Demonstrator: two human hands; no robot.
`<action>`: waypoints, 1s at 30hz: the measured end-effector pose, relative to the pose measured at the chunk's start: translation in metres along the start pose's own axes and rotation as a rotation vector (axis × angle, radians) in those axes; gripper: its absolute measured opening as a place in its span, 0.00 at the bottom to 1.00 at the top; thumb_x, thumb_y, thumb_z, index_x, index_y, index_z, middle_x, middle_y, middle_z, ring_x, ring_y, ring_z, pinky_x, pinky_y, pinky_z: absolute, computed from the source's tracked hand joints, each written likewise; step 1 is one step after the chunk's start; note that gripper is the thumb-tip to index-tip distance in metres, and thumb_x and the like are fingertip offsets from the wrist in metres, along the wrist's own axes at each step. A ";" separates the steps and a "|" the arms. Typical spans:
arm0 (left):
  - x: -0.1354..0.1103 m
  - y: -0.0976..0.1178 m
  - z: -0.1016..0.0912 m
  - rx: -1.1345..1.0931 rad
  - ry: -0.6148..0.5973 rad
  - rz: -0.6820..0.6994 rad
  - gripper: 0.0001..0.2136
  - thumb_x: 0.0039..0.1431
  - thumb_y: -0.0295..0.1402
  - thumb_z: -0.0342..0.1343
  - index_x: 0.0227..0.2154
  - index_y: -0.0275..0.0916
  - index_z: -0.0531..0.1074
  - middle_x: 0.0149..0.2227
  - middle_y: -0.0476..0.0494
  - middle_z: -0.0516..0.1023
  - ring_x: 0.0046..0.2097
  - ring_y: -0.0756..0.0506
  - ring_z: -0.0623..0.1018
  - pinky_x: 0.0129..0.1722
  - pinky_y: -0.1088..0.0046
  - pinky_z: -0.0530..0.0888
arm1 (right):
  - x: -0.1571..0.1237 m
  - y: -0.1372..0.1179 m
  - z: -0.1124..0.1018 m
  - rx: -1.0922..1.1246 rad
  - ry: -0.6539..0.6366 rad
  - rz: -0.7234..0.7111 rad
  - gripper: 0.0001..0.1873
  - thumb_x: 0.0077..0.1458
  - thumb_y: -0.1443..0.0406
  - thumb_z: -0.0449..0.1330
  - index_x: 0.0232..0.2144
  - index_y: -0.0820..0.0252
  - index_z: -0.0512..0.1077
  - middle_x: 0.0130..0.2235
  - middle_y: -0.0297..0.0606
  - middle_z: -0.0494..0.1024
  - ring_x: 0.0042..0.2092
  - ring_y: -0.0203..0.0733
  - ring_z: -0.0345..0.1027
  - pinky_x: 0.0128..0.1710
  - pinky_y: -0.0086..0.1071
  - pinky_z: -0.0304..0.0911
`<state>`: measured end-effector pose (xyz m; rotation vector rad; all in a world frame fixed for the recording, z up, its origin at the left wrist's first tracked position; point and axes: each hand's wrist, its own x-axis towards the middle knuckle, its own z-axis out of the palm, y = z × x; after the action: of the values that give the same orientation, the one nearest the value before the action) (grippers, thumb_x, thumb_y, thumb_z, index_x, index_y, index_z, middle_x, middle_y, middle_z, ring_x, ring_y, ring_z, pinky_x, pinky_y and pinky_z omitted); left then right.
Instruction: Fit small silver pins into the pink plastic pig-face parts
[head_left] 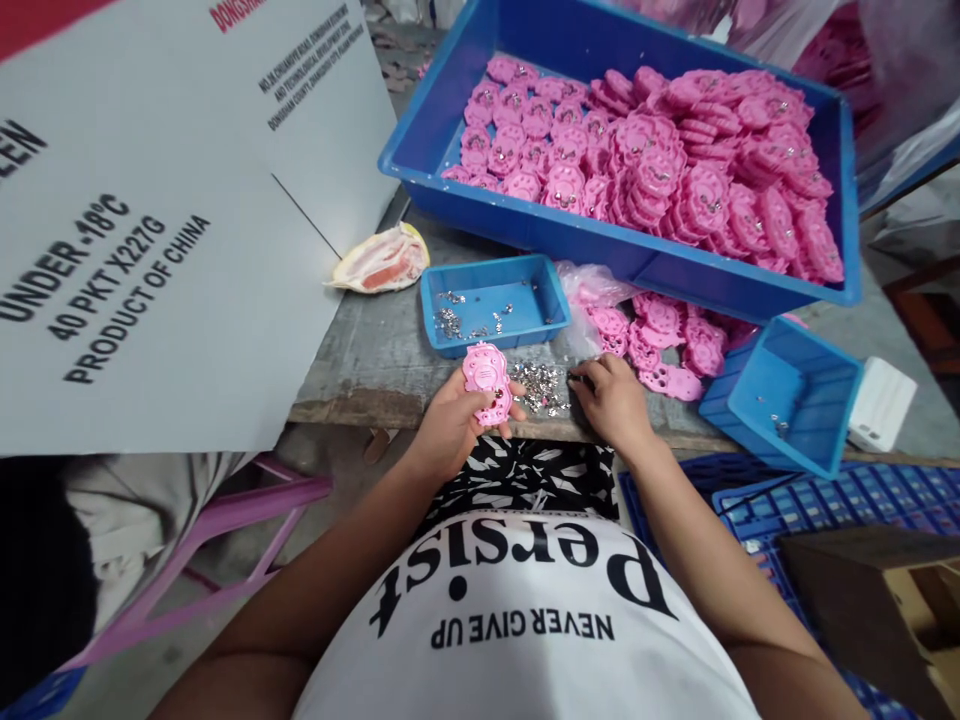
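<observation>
My left hand [456, 418] grips a pink plastic piece [487, 372] with a scalloped edge, thumb across its lower part, above the table's front edge. A small dark or shiny bit shows on the piece by the thumb. Just right of it lies a loose pile of small shiny metal parts [538, 388] on the table. My right hand [616, 402] rests at the pile's right side, fingers curled and pinched together; what they hold, if anything, is too small to make out. More pink pieces [664, 340] lie on the table beyond my right hand, partly beside a clear plastic bag [589, 300].
A big blue bin [525, 225] heaped with pink pieces stands at the back. Before it sits a small blue tray [495, 345] with metal bits. At right are a tilted blue tray [780, 390] and a white object [885, 405]. A fruit peel [382, 260] and large carton [187, 200] are left.
</observation>
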<state>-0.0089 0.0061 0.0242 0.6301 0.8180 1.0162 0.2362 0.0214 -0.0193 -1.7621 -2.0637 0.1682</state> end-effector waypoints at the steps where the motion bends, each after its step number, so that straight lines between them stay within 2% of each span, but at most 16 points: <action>1: -0.001 0.001 -0.001 -0.004 0.004 0.007 0.20 0.51 0.27 0.60 0.48 0.35 0.67 0.39 0.40 0.83 0.32 0.43 0.82 0.23 0.73 0.75 | 0.002 -0.002 0.000 -0.033 -0.009 -0.002 0.08 0.62 0.65 0.59 0.37 0.58 0.79 0.39 0.46 0.77 0.42 0.52 0.70 0.40 0.40 0.65; 6: -0.005 0.003 -0.003 -0.029 0.014 0.031 0.17 0.56 0.34 0.61 0.47 0.36 0.66 0.37 0.40 0.83 0.31 0.43 0.82 0.22 0.72 0.74 | 0.000 0.000 -0.003 -0.023 -0.029 -0.045 0.09 0.62 0.66 0.57 0.33 0.58 0.77 0.37 0.46 0.77 0.42 0.52 0.70 0.41 0.40 0.64; 9: -0.003 0.002 -0.004 -0.037 0.009 0.032 0.19 0.59 0.41 0.63 0.46 0.37 0.66 0.37 0.39 0.83 0.30 0.43 0.82 0.21 0.73 0.74 | -0.005 0.003 -0.005 0.083 -0.035 -0.062 0.08 0.61 0.68 0.57 0.34 0.58 0.77 0.39 0.46 0.79 0.44 0.52 0.71 0.45 0.41 0.66; 12: -0.002 0.001 -0.003 -0.033 -0.010 0.026 0.21 0.58 0.44 0.64 0.46 0.37 0.66 0.37 0.40 0.83 0.30 0.43 0.82 0.21 0.73 0.73 | -0.005 0.003 -0.006 0.146 -0.029 -0.019 0.08 0.59 0.69 0.58 0.37 0.58 0.77 0.41 0.45 0.79 0.45 0.51 0.72 0.47 0.41 0.67; 17: -0.003 0.000 -0.001 -0.013 -0.033 0.018 0.21 0.56 0.40 0.67 0.47 0.37 0.67 0.37 0.41 0.83 0.31 0.44 0.82 0.22 0.74 0.73 | 0.009 -0.011 -0.002 0.058 -0.089 0.066 0.12 0.61 0.64 0.60 0.44 0.59 0.80 0.43 0.48 0.80 0.43 0.51 0.73 0.43 0.41 0.67; 22: -0.007 0.002 -0.004 -0.006 -0.017 0.037 0.21 0.54 0.38 0.67 0.46 0.36 0.67 0.37 0.42 0.82 0.31 0.45 0.82 0.22 0.75 0.73 | 0.017 -0.017 0.002 -0.075 -0.113 0.095 0.10 0.62 0.65 0.58 0.40 0.57 0.80 0.42 0.48 0.80 0.42 0.52 0.73 0.40 0.38 0.64; 30: -0.005 0.001 -0.006 -0.004 0.001 0.024 0.20 0.54 0.38 0.66 0.46 0.37 0.67 0.37 0.42 0.82 0.31 0.45 0.81 0.22 0.74 0.72 | 0.011 -0.005 0.002 0.093 -0.065 0.073 0.08 0.61 0.66 0.56 0.36 0.59 0.75 0.40 0.48 0.79 0.43 0.52 0.72 0.44 0.40 0.65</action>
<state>-0.0156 0.0026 0.0231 0.6369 0.8108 1.0398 0.2296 0.0320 -0.0169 -1.7977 -2.0030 0.3421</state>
